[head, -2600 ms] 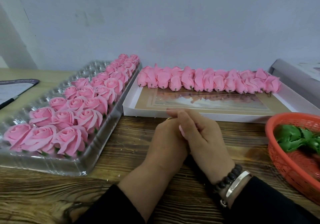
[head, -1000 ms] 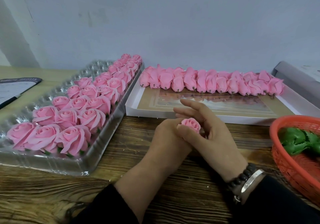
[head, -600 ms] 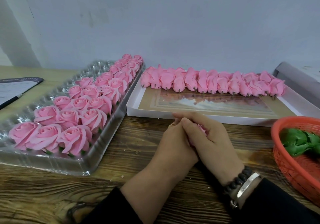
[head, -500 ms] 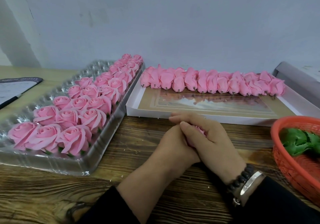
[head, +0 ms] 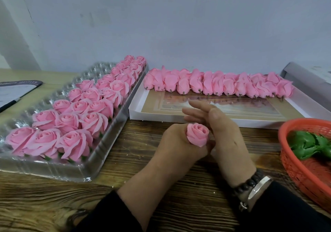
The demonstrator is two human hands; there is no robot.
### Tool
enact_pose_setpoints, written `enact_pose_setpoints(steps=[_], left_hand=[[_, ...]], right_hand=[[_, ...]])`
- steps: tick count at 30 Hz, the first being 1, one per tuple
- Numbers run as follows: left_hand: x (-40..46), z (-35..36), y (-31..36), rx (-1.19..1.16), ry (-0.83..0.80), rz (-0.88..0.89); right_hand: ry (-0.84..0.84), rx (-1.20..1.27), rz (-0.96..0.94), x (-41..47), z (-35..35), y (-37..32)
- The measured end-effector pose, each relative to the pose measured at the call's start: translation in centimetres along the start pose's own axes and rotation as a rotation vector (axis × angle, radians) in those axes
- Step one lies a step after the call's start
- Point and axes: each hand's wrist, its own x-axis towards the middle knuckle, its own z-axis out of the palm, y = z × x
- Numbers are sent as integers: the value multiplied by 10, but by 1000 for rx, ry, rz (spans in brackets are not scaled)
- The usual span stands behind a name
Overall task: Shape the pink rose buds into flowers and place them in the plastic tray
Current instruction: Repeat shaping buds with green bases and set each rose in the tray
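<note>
A person's two hands rest on a dark, grained wooden table (head: 125, 192). The left hand (head: 176, 145) is curled around the base of a single pink rose bud (head: 197, 134), holding it upright so its spiralled petals face up. The right hand (head: 223, 135) sits just beside the bud, fingers straight and spread, pointing left above and behind it; whether its palm touches the petals cannot be told. Half a second ago the right hand was folded over the left and hid the bud almost completely; it has since lifted open, and the bud is in plain sight. A dark bead bracelet and a silver bangle (head: 258, 188) circle the right wrist, and both arms wear black sleeves.

To the left lies a long clear plastic tray (head: 53, 169) with moulded cups, unchanged from before. Its right-hand rows are filled with opened pink rose flowers (head: 75, 117), while the cups along its left side are bare.

Behind the hands sits a shallow white cardboard box (head: 232, 122), with a row of closed pink rose buds (head: 215, 84) lined along its far edge, stems toward the viewer. At the right edge, an orange plastic mesh basket (head: 304, 170) holds green leaf pieces (head: 308, 144). At the far left lie a paper and pen (head: 12, 95).
</note>
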Motion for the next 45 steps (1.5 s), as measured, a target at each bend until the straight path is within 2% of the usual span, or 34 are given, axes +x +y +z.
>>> enact_pose_setpoints(steps=[5,8,10,13,15,16,19,23,28,30,32,37,43,45], left_hand=[[2,3,-5,174,97,63],[2,7,-8,417,99,114],[4,9,-11,498,109,135],[3,11,-7,344,97,79],[2,8,-2,166,12,24],[1,6,0,150,-55,26],[0,-1,8,237,-220,13],[-2,-1,14,372,-295,-29],[-2,4,7,346,-217,42],[1,5,0,363,-145,108],[2,6,-5,375,-68,98],[2,4,-7,423,109,112],[1,8,-2,77,53,-47],[2,5,0,66,-28,-19]], right_hand=[[8,-43,-30,-2,6,-2],[-10,-172,-47,-5,11,-3],[5,-229,-56,-5,11,-2],[-19,-260,-39,-3,9,-1],[-70,-278,-22,-2,7,-2],[-111,-296,-17,-2,6,-3],[-252,-372,-4,-2,4,-6],[-310,-361,48,-3,1,-8],[-282,-354,-27,-3,1,-6],[-203,-283,-51,-3,1,-3],[-110,-244,-55,-4,2,-2],[-25,-325,-88,-6,10,-3],[-98,-339,-71,-3,7,-4],[-171,-356,-58,-2,5,-3]])
